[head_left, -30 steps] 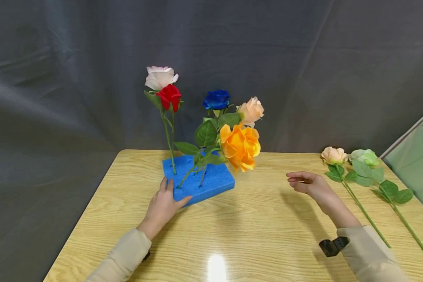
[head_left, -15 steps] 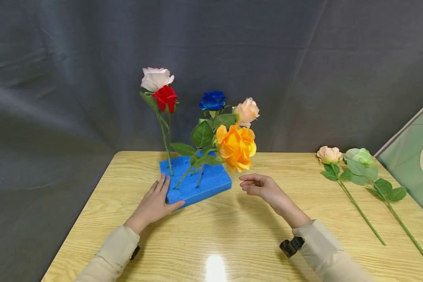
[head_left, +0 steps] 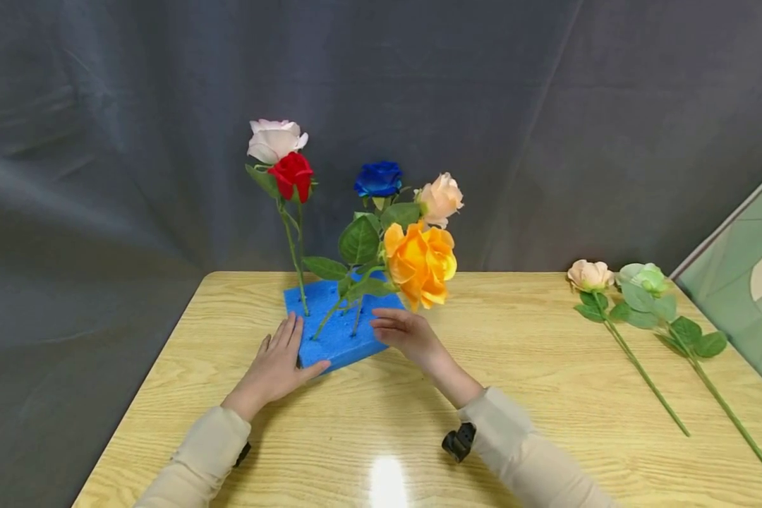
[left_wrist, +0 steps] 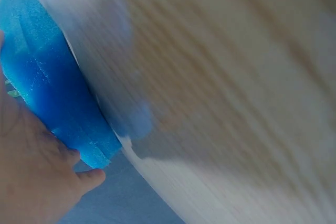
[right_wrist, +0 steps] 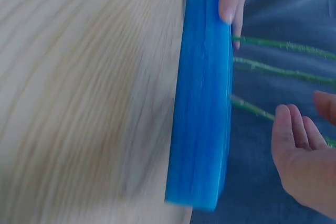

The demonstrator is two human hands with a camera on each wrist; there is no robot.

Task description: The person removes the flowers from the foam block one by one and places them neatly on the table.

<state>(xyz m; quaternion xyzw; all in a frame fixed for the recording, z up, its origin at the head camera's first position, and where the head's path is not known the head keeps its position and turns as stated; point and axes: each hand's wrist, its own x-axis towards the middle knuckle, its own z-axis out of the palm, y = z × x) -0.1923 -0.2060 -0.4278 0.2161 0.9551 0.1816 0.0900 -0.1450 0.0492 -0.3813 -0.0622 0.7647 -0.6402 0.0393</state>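
Observation:
A blue foam block [head_left: 349,356] lies toward the table's back left, with artificial roses standing in it: a pinkish-white rose [head_left: 276,142], a red rose [head_left: 292,176], a blue rose [head_left: 379,178], a peach rose [head_left: 441,200] and a large orange rose [head_left: 421,264] that leans right. My left hand [head_left: 271,368] rests against the block's left end, fingers straight, thumb along the front corner. Over the block's right end is my right hand [head_left: 413,342], fingers loosely bent and holding nothing. In the right wrist view, its fingertips are right at a green stem [right_wrist: 252,107].
On the right side of the wooden table [head_left: 514,367] lie another peach rose [head_left: 590,275] and a pale green rose [head_left: 648,280], long stems pointing forward. A dark curtain [head_left: 482,106] hangs behind. A green patterned panel [head_left: 746,289] stands at the far right.
My right hand has moved left from near the lying roses to the block's right end. My left hand stays at the block, its fingers now straighter along the left end.

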